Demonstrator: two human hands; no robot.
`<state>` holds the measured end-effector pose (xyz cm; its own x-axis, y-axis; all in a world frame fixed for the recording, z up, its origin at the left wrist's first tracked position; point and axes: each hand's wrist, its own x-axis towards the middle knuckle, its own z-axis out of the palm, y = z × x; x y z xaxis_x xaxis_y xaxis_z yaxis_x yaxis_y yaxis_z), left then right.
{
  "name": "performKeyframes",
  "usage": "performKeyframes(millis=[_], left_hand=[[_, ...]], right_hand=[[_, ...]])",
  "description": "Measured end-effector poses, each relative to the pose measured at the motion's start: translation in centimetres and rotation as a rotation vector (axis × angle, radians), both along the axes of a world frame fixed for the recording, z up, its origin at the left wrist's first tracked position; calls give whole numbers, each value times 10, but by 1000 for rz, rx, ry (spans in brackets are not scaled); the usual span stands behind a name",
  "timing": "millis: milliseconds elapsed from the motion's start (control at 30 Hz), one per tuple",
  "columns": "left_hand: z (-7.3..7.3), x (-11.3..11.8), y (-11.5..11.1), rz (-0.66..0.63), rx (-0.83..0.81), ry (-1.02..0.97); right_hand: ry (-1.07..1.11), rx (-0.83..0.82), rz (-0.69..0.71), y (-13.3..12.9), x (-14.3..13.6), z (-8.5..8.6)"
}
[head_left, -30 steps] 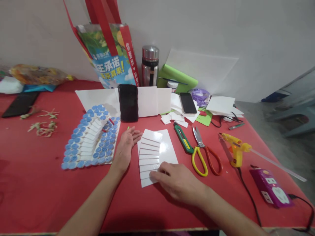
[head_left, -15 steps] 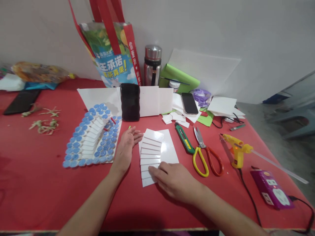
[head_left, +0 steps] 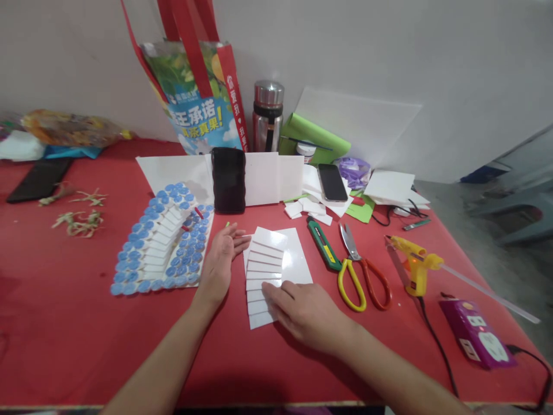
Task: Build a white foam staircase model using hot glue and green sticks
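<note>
Several white strips [head_left: 264, 266] overlap like steps in a gently curving column on a white board [head_left: 298, 253]. My right hand [head_left: 302, 314] rests over the lower right of the column, fingertips touching the strips, holding nothing. On the other side my left hand [head_left: 223, 259] lies on its edge with fingers stretched out, their tips by the board's left edge. Left of it is a panel [head_left: 162, 242] covered in blue discs, with a similar row of white steps and small red pieces on it.
Right of the board lie a green utility knife [head_left: 324, 243], scissors [head_left: 355, 259], a yellow glue gun [head_left: 415, 262] and a purple power strip [head_left: 477, 334]. Behind stand a black object [head_left: 228, 180], a steel flask [head_left: 268, 115] and a bag [head_left: 194, 98]. Dried bits [head_left: 80, 222] lie at left.
My right hand has shifted slightly up along the strips, its fingertips now a step higher. My left hand and the strips look unmoved.
</note>
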<state>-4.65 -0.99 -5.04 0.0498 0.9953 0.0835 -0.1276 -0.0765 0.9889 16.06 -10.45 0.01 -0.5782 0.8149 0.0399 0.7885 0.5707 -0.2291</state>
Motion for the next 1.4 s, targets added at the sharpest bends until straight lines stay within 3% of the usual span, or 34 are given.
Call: performKeyframes(millis=[900,1400], left_hand=[[1,0,1,-1,-40,-86],[2,0,0,-5,-45,-84]], right_hand=[[-67,-12,-73,11,3,4],[1,9,-137,14,8,8]])
